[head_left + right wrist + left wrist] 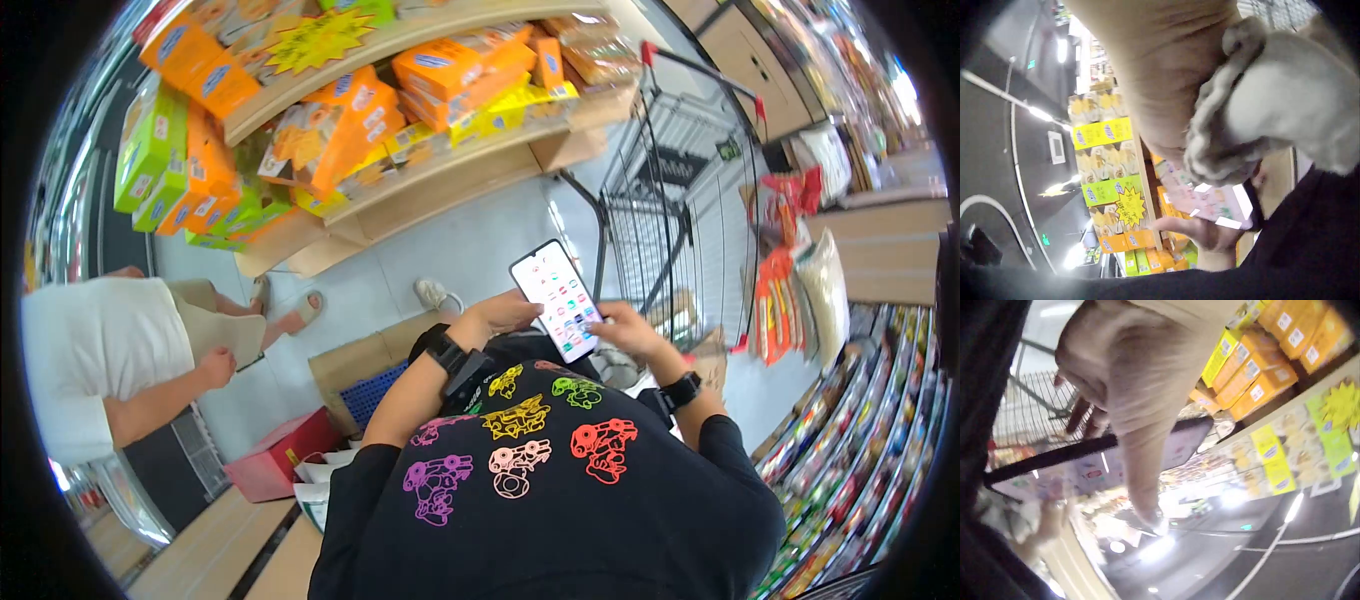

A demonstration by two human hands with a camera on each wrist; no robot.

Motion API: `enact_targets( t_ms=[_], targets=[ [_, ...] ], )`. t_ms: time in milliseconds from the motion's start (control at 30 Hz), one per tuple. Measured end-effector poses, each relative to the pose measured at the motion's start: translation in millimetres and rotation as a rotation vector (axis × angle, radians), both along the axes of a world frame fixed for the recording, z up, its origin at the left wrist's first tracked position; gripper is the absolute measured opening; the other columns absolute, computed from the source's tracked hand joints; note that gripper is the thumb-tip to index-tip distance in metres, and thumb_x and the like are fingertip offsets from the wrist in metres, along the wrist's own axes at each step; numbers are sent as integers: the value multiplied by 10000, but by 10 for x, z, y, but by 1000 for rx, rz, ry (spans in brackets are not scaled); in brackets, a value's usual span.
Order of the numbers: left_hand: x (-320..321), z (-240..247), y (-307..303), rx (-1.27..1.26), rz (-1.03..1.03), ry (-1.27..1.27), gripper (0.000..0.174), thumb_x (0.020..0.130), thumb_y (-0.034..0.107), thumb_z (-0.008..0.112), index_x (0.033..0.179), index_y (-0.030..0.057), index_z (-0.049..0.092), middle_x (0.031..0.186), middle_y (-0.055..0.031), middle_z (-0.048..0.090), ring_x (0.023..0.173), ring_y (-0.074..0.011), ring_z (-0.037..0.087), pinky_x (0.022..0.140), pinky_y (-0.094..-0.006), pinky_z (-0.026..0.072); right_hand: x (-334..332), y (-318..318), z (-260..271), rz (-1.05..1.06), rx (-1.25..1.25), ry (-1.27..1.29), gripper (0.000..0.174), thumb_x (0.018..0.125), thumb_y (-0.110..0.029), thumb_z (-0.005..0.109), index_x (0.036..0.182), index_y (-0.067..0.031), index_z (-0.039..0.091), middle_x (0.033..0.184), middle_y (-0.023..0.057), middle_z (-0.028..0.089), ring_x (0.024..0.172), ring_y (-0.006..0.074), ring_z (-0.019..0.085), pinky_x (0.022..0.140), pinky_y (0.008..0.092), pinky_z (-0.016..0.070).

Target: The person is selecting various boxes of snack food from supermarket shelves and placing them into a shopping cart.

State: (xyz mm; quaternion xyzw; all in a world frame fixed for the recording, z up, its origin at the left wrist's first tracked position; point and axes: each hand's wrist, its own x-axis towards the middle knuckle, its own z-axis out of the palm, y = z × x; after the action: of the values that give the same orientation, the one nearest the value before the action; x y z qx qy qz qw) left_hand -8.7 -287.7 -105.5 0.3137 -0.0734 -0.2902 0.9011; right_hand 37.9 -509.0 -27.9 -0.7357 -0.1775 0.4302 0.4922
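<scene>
A smartphone (556,300) with its screen lit, showing rows of small colored icons, is tilted up in front of my torso. My left hand (503,313) grips its left edge, thumb along the screen side; in the left wrist view other fingers (1088,422) show behind the phone (1091,469). From the right, my right hand (628,332) reaches to the screen, a fingertip at its lower right part. In the right wrist view a grey ruffled thing (1279,100) covers much of that hand, while the left hand (1210,236) holds the phone (1229,203).
A wire shopping cart (690,180) stands ahead right. Wooden shelves (420,175) carry orange boxes (440,70) and green boxes (155,150). Another person (120,350) stands at left near a red box (275,455). White sacks (825,290) lie beyond the cart.
</scene>
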Motion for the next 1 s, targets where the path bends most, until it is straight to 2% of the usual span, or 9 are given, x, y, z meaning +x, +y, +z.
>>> enact_targets(
  t_ms=[67,133,200,267,467,600,800,933,1000],
  targets=[
    [-51,-229,-228,673,-430,-429,805,722,463,623,1307,31,278,1310,-171,352,1194,-279,368,1003,-380,273,-120,-341,248,62,-286,-340,229,725,-216,633,883,-50,636,731,157,617,673,233,595,648,322,457],
    [-194,-313,-400,1275,-826,-403,705,785,522,493,1273,32,353,1272,-204,384,1191,-311,349,983,-367,288,-198,-586,512,186,-591,-554,230,692,-281,621,781,-69,632,671,177,580,651,334,572,598,394,457],
    [-236,-320,-378,1347,-839,-576,692,771,631,394,1166,69,480,1119,-203,504,1034,-321,484,895,-367,373,-324,-780,593,279,-788,-665,192,689,-271,596,709,-82,624,628,147,574,640,333,567,595,415,454],
    [-242,-78,-313,1166,-912,-430,474,837,391,489,1131,20,477,1058,-149,528,977,-238,493,856,-309,388,-501,-912,587,358,-890,-623,170,681,-254,595,716,-93,636,627,139,575,640,319,572,596,402,458],
    [-166,295,-370,277,-723,-478,267,818,114,483,1042,-13,550,1045,-80,524,978,-170,469,831,-297,394,-609,-1163,518,430,-831,-546,180,665,-203,575,799,-124,665,668,131,595,673,297,582,620,391,460],
    [-190,28,-553,427,-617,-721,270,818,88,457,1054,5,559,1161,-97,483,1064,-204,437,909,-314,340,-501,-1178,668,493,-788,-477,227,649,-158,552,844,-138,666,711,127,609,688,294,585,633,386,460],
    [-124,-189,-793,671,-642,-815,282,830,208,515,1051,34,497,1049,-118,508,999,-228,479,857,-327,385,-407,-1215,766,571,-787,-535,287,659,-231,584,938,-190,643,730,111,609,701,296,578,622,406,457],
    [-67,-453,-935,897,-791,-725,430,747,412,568,1038,98,538,1018,-86,567,878,-228,531,754,-316,438,-449,-1159,617,635,-850,-575,296,680,-252,576,968,-209,628,766,111,615,718,299,584,652,399,466],
    [3,-57,-899,1087,-889,-794,474,741,485,516,1055,133,559,1073,-73,563,946,-236,523,818,-378,412,-527,-1236,462,605,-867,-566,306,684,-257,573,984,-222,621,765,112,613,721,292,589,659,403,466]
  ],
)
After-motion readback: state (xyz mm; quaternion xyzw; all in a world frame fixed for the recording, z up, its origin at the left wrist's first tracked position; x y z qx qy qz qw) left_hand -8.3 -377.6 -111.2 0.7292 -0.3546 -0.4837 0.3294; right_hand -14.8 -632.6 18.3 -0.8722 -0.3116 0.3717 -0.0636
